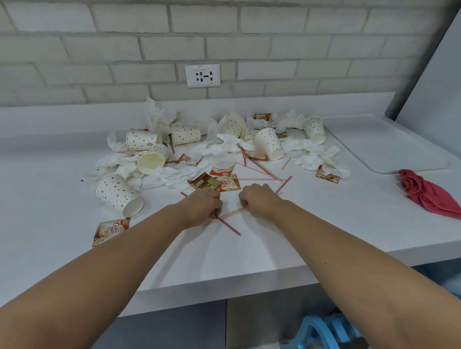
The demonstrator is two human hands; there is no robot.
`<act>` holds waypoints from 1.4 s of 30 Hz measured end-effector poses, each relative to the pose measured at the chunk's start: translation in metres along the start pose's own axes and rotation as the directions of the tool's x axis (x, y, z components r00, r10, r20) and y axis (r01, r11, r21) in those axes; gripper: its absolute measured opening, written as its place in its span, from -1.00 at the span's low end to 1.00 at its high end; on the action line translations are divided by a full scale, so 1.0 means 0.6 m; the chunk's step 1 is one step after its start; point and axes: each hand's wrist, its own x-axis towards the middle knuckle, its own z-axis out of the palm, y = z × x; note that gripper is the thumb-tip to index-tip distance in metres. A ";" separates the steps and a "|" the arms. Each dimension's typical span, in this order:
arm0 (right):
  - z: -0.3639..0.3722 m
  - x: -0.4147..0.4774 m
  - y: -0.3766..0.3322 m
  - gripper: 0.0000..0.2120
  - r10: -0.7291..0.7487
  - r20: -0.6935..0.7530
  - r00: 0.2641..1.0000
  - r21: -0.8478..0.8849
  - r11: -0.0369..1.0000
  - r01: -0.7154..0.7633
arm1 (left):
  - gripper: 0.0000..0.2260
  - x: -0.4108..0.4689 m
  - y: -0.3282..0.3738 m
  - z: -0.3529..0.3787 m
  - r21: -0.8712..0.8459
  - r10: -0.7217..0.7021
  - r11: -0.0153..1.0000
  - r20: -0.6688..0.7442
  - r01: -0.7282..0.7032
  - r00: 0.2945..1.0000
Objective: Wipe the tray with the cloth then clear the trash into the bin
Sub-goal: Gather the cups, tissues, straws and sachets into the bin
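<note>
1. Trash (220, 144) sprawls across the smooth white counter (48, 218) directly below the wall socket (202, 75). It is a mix of crumpled white tissues, dotted paper cups tipped on their sides, thin straws and glossy sachets.
2. Far down and left of the socket, a creamer sachet (111, 229) lies flat, apart from the heap. Just above it a dotted paper cup (119, 194) lies on its side.
3. Below the socket, at the heap's near edge, the left hand (203, 203) is knuckles up. Its fingers are curled tight round a red-striped straw (228, 225), which sticks out of the fist.
4. Just right of it, the right hand (257, 199) is also closed. Its fingers pinch the end of a pale straw (232, 214) that slants toward the left hand. The two hands are near each other but apart.
5. Well right of the socket, the tray (385, 145) lies flat on the counter. It is white and smooth with rounded corners.
6. Just beside the tray's near corner, the cloth (431, 195) is red, soft and bunched in folds.
7. Down at the far right, under the counter edge, stands a blue plastic frame (319, 336). I cannot tell what it is.
</note>
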 end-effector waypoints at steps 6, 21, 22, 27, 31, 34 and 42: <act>0.004 0.001 -0.002 -0.76 0.009 0.140 0.990 -0.039 0.999 -0.004 | -0.81 0.006 -0.003 0.004 0.143 0.060 0.987 0.100 -0.074 0.993; 0.001 -0.033 0.009 -0.84 -0.011 0.243 0.970 0.048 0.999 -0.001 | -0.82 -0.032 -0.065 0.004 -0.183 -0.154 0.972 -0.016 0.149 0.988; 0.000 -0.035 0.010 -0.81 -0.005 0.250 0.968 0.050 0.999 -0.008 | -0.83 -0.030 -0.064 0.003 -0.175 -0.164 0.972 -0.014 0.159 0.986; 0.012 -0.039 0.014 -0.80 0.040 0.234 0.971 0.068 0.996 -0.057 | -0.79 -0.018 -0.062 0.001 -0.187 -0.246 0.953 -0.016 0.239 0.969; 0.017 -0.050 0.025 -0.86 0.077 0.185 0.980 0.146 0.984 -0.105 | -0.85 -0.006 -0.049 -0.009 -0.182 -0.304 0.933 0.072 0.312 0.950; 0.018 -0.060 0.035 -0.77 0.111 0.179 0.978 0.186 0.972 -0.144 | -0.79 -0.004 -0.030 -0.013 -0.095 -0.332 0.933 0.155 0.348 0.931; 0.022 -0.068 0.040 -0.78 0.162 0.178 0.971 0.244 0.948 -0.203 | -0.70 -0.008 -0.003 0.004 -0.077 -0.383 0.920 0.049 0.385 0.923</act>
